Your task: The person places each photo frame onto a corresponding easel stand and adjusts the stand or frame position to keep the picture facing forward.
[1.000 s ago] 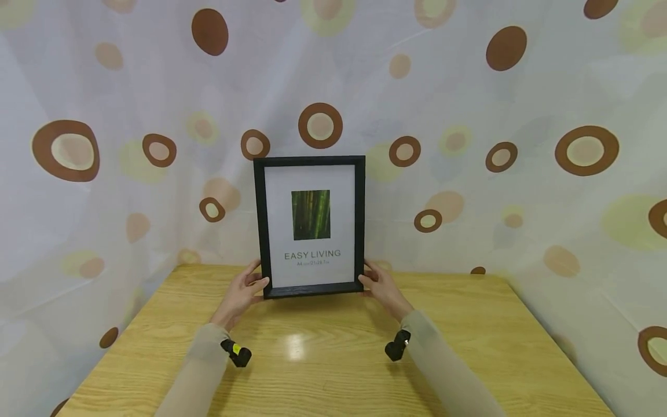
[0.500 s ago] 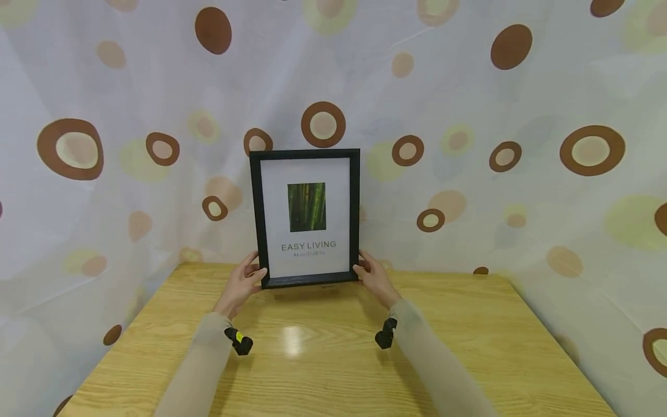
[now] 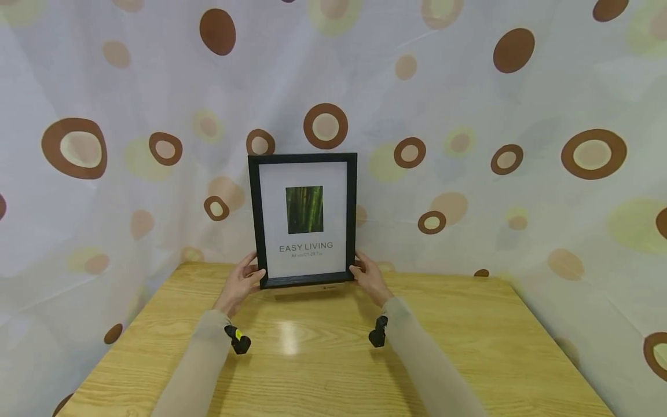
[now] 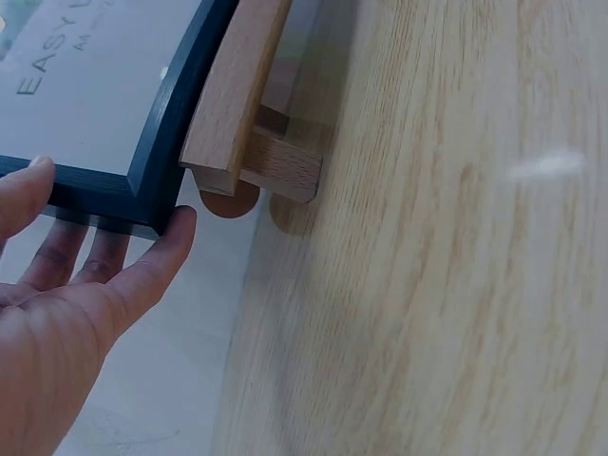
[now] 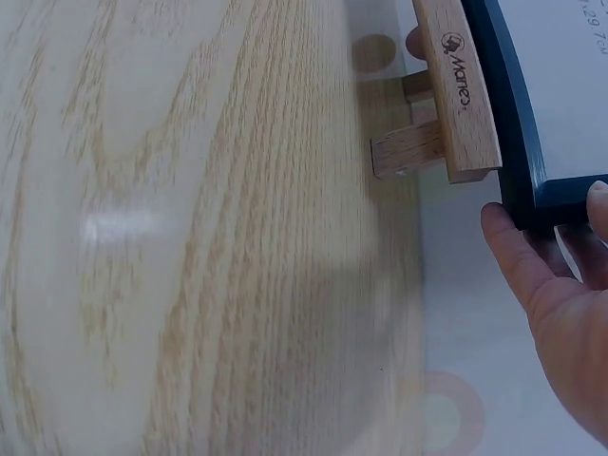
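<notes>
wooden table (image 3: 469,347) | picture frame (image 3: 303,220) upright (on stand) | both hands' grip at lower corners

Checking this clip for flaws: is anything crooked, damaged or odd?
Nothing stands out. The black picture frame is upright and intact on a wooden stand, both hands holding its lower corners.

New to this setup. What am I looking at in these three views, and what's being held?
No machine here: a person works with two bare hands, wearing three cameras. The wide picture comes from the head and looks down at a wooden table against a spotted curtain. The two close pictures come from cameras strapped to each wrist. The left hand and the right hand grip the lower corners of a black picture frame, held upright. The wrist views show its bottom edge at a light wooden stand on the table; whether it rests in the stand cannot be told.
</notes>
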A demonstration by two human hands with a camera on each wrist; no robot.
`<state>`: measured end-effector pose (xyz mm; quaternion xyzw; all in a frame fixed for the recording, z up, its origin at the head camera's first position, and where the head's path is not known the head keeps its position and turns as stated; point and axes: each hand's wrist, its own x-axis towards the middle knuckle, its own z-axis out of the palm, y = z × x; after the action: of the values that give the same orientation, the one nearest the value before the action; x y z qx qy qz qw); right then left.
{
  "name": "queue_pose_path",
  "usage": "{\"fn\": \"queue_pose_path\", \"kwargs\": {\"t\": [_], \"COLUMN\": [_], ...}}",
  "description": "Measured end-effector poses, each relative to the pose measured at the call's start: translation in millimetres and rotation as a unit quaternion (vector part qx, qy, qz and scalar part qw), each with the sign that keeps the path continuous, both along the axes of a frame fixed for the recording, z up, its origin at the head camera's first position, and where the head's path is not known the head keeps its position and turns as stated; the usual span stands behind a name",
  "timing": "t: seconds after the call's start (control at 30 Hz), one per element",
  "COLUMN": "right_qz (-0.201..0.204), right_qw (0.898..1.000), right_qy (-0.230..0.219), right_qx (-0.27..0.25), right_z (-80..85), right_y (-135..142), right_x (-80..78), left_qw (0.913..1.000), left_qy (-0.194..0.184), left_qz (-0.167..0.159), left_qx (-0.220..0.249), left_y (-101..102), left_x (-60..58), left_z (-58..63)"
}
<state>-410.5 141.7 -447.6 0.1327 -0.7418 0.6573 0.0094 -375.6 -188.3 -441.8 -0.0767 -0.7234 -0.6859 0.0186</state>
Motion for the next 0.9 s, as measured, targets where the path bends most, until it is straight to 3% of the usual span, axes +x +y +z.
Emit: {"fn": "queue_pose_path", "kwargs": {"t": [0.27, 0.6, 0.9], "right_qz": [-0.010, 0.032, 0.046], "right_qw": [1.000, 0.999, 0.996], "right_qy": [-0.004, -0.039, -0.074], "right_qx": [0.007, -0.021, -0.024], "right_z": [-3.7, -4.6, -9.4], "right_y": [0.3, 0.2, 2.8], "right_x": [0.2, 2.1, 3.7], "left_qw": [1.0000, 0.9984, 0.9968], "left_qy": [-0.002, -0.004, -0.018], "left_qz": [-0.001, -0.018, -0.035], "left_qx": [0.008, 0.052, 0.069], "left_y": [1.1, 1.8, 3.0], "left_x": [-1.3, -2.5, 3.6], "left_z": [-4.2, -9.4, -1.9]}}
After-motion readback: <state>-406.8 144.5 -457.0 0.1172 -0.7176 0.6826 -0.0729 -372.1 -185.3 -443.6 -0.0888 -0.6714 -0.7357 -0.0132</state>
